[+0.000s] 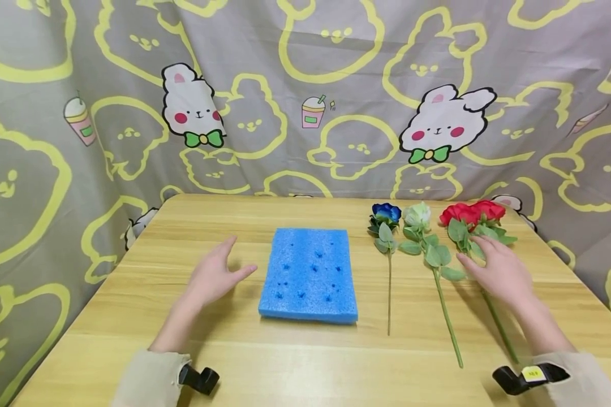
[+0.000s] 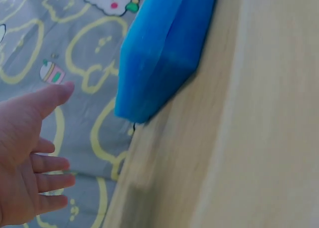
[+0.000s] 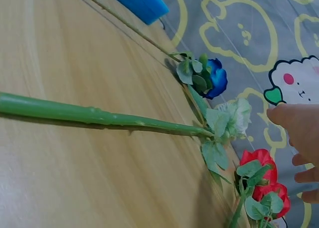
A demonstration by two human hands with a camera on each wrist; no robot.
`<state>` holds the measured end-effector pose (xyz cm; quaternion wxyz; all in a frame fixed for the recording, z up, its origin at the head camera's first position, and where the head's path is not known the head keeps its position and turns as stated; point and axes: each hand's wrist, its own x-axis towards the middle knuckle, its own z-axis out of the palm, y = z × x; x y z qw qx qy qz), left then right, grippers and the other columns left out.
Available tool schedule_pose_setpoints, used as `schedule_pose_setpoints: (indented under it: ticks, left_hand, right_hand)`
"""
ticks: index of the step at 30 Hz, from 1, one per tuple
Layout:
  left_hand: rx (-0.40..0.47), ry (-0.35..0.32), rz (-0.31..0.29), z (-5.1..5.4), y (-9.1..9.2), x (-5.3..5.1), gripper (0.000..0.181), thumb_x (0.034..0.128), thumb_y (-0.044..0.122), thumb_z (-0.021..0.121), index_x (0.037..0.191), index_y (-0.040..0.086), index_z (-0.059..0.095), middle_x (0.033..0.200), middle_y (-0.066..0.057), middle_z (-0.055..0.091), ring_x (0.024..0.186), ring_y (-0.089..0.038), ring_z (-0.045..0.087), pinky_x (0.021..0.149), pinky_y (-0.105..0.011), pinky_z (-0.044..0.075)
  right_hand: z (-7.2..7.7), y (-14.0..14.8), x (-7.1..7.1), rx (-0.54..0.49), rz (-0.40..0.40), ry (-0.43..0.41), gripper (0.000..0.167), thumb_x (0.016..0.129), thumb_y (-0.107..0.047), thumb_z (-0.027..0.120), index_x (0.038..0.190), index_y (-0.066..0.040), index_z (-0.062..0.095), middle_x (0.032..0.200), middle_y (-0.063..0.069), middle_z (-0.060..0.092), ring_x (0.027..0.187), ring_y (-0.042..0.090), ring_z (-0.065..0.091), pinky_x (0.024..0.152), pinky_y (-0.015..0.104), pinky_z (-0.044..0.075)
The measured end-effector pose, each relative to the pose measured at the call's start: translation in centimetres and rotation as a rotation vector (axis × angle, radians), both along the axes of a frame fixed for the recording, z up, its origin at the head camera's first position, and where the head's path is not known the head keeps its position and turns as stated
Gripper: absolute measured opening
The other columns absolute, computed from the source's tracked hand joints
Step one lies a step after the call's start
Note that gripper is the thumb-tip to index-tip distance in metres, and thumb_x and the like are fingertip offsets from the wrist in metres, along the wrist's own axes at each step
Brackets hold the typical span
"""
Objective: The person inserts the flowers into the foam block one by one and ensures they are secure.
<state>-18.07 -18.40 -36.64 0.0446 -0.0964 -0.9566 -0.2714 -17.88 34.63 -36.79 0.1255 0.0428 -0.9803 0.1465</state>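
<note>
A blue foam block (image 1: 308, 277) with several small holes in its top lies flat in the middle of the table. My left hand (image 1: 216, 277) is left of the block, apart from it, with fingers extended; the left wrist view shows the palm and spread thumb of that hand (image 2: 30, 158). To the right lie a blue artificial rose (image 1: 386, 213), a pale green-white one (image 1: 417, 216) and red ones (image 1: 472, 215), all with leaves and stems. My right hand (image 1: 501, 271) hovers over the red roses' stems, its fingers loosely extended and holding nothing. Contact with the leaves cannot be told.
The wooden table (image 1: 183, 220) meets a grey curtain (image 1: 265, 51) with yellow bear outlines and white rabbits behind and at the sides. Black straps with camera mounts (image 1: 198, 379) sit on both wrists. The stems point toward the table's near side.
</note>
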Motion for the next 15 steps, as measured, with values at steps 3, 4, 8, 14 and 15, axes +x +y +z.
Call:
schedule_pose_setpoints:
  ticks: [3, 4, 8, 14, 15]
  left_hand:
    - [0.134, -0.087, -0.030, -0.2, 0.6, 0.5, 0.089, 0.0828, 0.046, 0.066, 0.145, -0.003, 0.023, 0.143, -0.024, 0.033, 0.129, -0.041, 0.033, 0.102, -0.056, 0.030]
    - [0.167, -0.112, -0.040, -0.3, 0.8, 0.7, 0.090, 0.0824, 0.045, 0.067, 0.145, -0.002, 0.022, 0.143, -0.023, 0.033, 0.129, -0.040, 0.034, 0.101, -0.055, 0.031]
    - [0.255, -0.218, -0.072, -0.4, 1.5, 1.3, 0.095, 0.0795, 0.042, 0.071, 0.146, -0.001, 0.019, 0.145, -0.020, 0.033, 0.129, -0.038, 0.034, 0.101, -0.054, 0.032]
    - [0.326, -0.299, -0.106, -0.5, 2.3, 2.0, 0.096, 0.0777, 0.038, 0.074, 0.146, -0.001, 0.019, 0.145, -0.021, 0.032, 0.130, -0.038, 0.033, 0.103, -0.052, 0.030]
    - [0.341, -0.308, -0.110, -0.6, 2.3, 2.2, 0.096, 0.0777, 0.037, 0.074, 0.146, -0.002, 0.019, 0.145, -0.021, 0.032, 0.130, -0.038, 0.033, 0.103, -0.052, 0.030]
  right_hand:
    - [0.1, 0.4, 0.5, -0.049, -0.015, 0.016, 0.062, 0.093, -0.042, 0.051, 0.130, 0.008, 0.043, 0.130, 0.036, 0.038, 0.115, 0.055, 0.034, 0.088, 0.067, 0.028]
    - [0.1, 0.5, 0.6, -0.060, -0.021, 0.018, 0.062, 0.093, -0.041, 0.051, 0.129, 0.008, 0.043, 0.130, 0.036, 0.039, 0.114, 0.055, 0.035, 0.087, 0.066, 0.029]
    - [0.4, 1.0, 0.9, -0.124, -0.047, 0.003, 0.061, 0.094, -0.039, 0.052, 0.130, 0.010, 0.042, 0.126, 0.038, 0.041, 0.110, 0.055, 0.038, 0.081, 0.067, 0.033]
    - [0.9, 2.4, 0.8, -0.278, -0.091, -0.043, 0.063, 0.094, -0.036, 0.052, 0.132, 0.012, 0.039, 0.125, 0.037, 0.043, 0.107, 0.053, 0.043, 0.076, 0.055, 0.040]
    - [0.9, 2.8, 0.8, -0.299, -0.100, -0.049, 0.062, 0.094, -0.036, 0.052, 0.132, 0.012, 0.040, 0.125, 0.036, 0.044, 0.106, 0.049, 0.046, 0.075, 0.049, 0.043]
